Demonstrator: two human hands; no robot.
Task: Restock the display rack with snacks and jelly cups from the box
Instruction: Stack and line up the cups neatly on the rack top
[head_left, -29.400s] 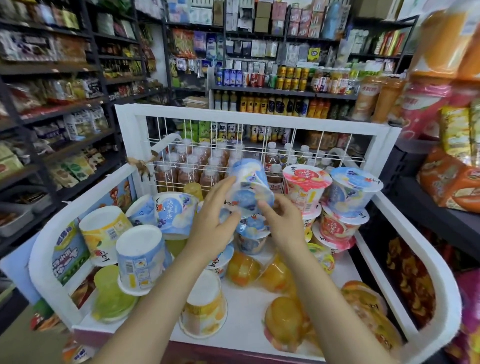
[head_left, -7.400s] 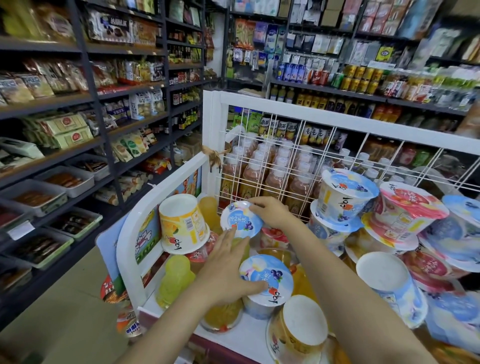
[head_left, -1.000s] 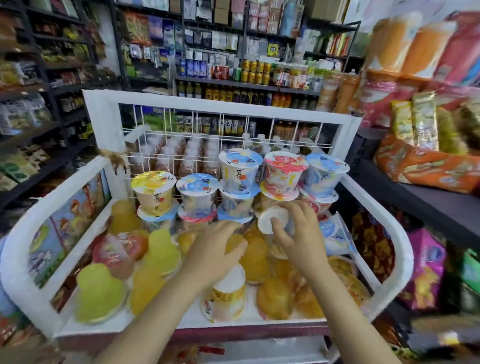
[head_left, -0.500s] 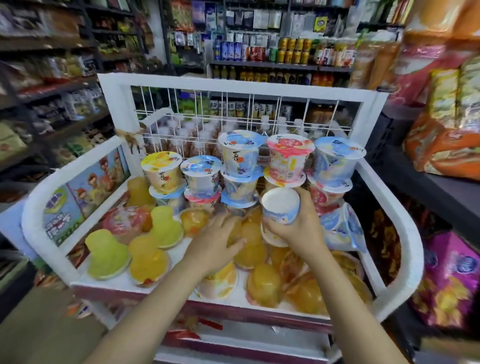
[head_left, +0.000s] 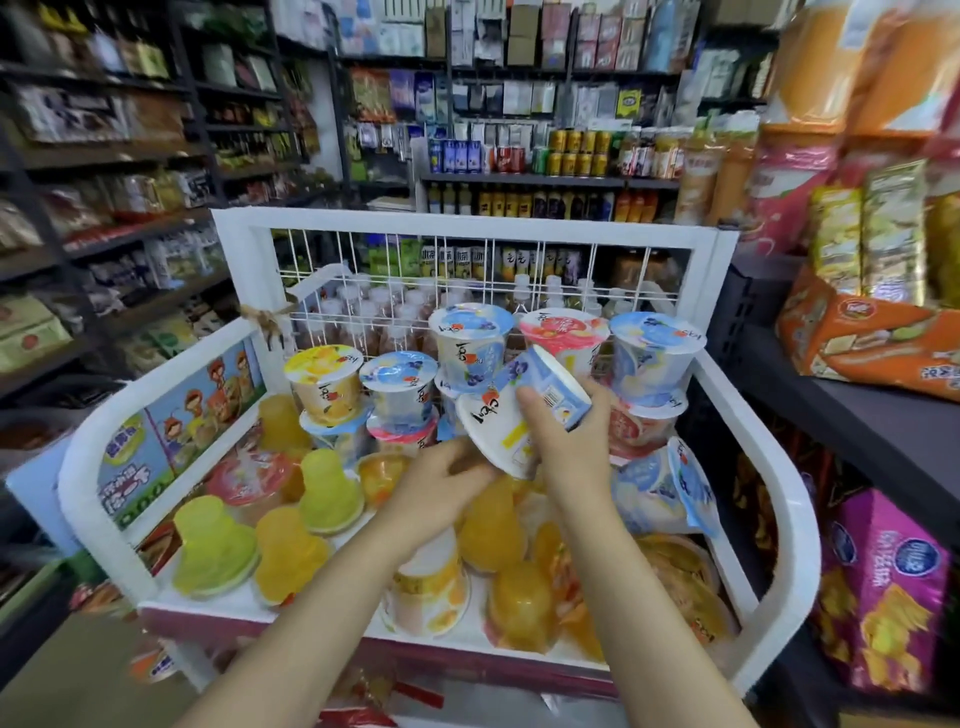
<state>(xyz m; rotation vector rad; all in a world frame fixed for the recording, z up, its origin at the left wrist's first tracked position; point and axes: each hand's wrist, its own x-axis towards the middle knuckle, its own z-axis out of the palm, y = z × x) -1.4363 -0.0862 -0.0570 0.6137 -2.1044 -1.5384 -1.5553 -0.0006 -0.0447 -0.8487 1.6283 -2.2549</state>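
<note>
A white display rack (head_left: 779, 525) holds many jelly cups. My right hand (head_left: 566, 441) grips a blue and white jelly cup (head_left: 519, 410), tilted on its side above the rack's middle. My left hand (head_left: 436, 493) touches that cup's lower rim from the left with loosely bent fingers. Stacked cups stand along the wire back: a yellow one (head_left: 324, 384), blue ones (head_left: 400, 384) (head_left: 652, 358) and a pink one (head_left: 563, 332). Loose green (head_left: 213, 540) and orange (head_left: 522, 603) jelly domes lie at the front, with a yellow-banded cup (head_left: 428, 587) under my left wrist.
Dark store shelves with packaged goods run along the left (head_left: 104, 218) and back. Bottles (head_left: 374, 312) stand behind the rack's wire grid. Snack bags (head_left: 883, 587) and orange packs (head_left: 872, 332) fill the shelving close on the right.
My right hand has lifted the blue and white cup higher and tipped it onto its side. My left hand rose from the orange domes to the cup's rim.
</note>
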